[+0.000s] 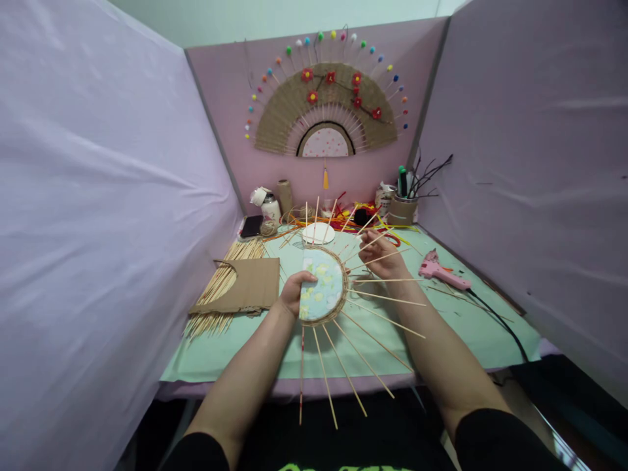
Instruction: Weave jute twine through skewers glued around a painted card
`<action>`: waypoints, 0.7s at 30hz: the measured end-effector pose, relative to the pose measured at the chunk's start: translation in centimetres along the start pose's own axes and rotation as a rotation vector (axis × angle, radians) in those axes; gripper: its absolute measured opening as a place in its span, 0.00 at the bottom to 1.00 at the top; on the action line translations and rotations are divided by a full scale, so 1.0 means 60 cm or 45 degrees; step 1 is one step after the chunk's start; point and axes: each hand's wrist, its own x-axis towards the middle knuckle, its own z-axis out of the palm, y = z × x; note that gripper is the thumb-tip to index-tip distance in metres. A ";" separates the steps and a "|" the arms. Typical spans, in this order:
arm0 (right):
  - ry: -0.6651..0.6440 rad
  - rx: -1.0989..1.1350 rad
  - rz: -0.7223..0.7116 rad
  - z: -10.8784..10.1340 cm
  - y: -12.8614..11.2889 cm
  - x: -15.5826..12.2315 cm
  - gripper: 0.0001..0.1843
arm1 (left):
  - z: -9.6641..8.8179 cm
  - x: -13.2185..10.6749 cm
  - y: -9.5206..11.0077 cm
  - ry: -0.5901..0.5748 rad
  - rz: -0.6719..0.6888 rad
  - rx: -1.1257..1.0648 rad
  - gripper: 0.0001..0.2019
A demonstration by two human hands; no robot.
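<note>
A half-round card covered in flowered fabric (321, 282) with several thin wooden sticks (380, 297) fanning out from its rim lies over the green mat (441, 327). My left hand (293, 292) grips its straight edge, thumb on top. My right hand (383, 256) is among the upper right sticks, fingers curled around one of them.
A cut cardboard sheet (245, 285) lies on a pile of bamboo sticks (220, 288) at the left. A pink glue gun (441, 271) with its black cord lies at the right. A white plate (318, 233), jars, a pen cup (402, 208) and coloured strips crowd the back. A finished fan (326, 108) hangs on the wall.
</note>
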 end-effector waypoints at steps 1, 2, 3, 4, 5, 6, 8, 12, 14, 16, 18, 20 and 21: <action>0.010 0.011 0.013 -0.004 -0.009 0.000 0.12 | 0.001 0.000 0.002 0.001 0.015 -0.013 0.31; 0.019 0.017 0.020 -0.008 -0.019 -0.001 0.12 | 0.001 0.000 0.005 0.004 0.033 -0.027 0.31; 0.026 0.019 0.023 -0.012 -0.029 -0.002 0.12 | 0.002 -0.001 0.008 0.013 0.053 -0.041 0.31; 0.027 0.019 0.020 -0.014 -0.038 -0.004 0.12 | 0.003 -0.001 0.011 0.028 0.071 -0.054 0.31; 0.026 0.018 0.007 -0.017 -0.047 -0.006 0.12 | 0.003 -0.001 0.014 0.046 0.085 -0.065 0.32; 0.021 0.017 -0.018 -0.018 -0.054 -0.009 0.12 | 0.003 -0.001 0.017 0.065 0.093 -0.073 0.32; -0.001 0.005 -0.094 -0.019 -0.065 -0.015 0.12 | 0.002 -0.001 0.022 0.094 0.086 -0.081 0.32; -0.016 -0.022 -0.295 -0.021 -0.074 -0.018 0.08 | -0.003 0.001 0.023 0.089 -0.004 -0.059 0.32; 0.013 -0.019 -0.335 -0.026 -0.073 -0.013 0.07 | -0.004 0.001 0.021 0.054 -0.062 -0.036 0.32; 0.071 -0.022 -0.293 -0.034 -0.068 -0.004 0.08 | -0.004 0.001 0.017 0.013 -0.097 -0.023 0.32; 0.150 -0.033 -0.213 -0.040 -0.059 0.007 0.10 | -0.002 0.000 0.014 -0.024 -0.107 -0.022 0.32; 0.205 -0.052 -0.149 -0.042 -0.044 0.018 0.12 | 0.000 -0.002 0.012 -0.048 -0.110 -0.014 0.32; 0.209 -0.057 -0.139 -0.041 -0.034 0.022 0.12 | 0.000 -0.003 0.011 -0.051 -0.113 -0.005 0.31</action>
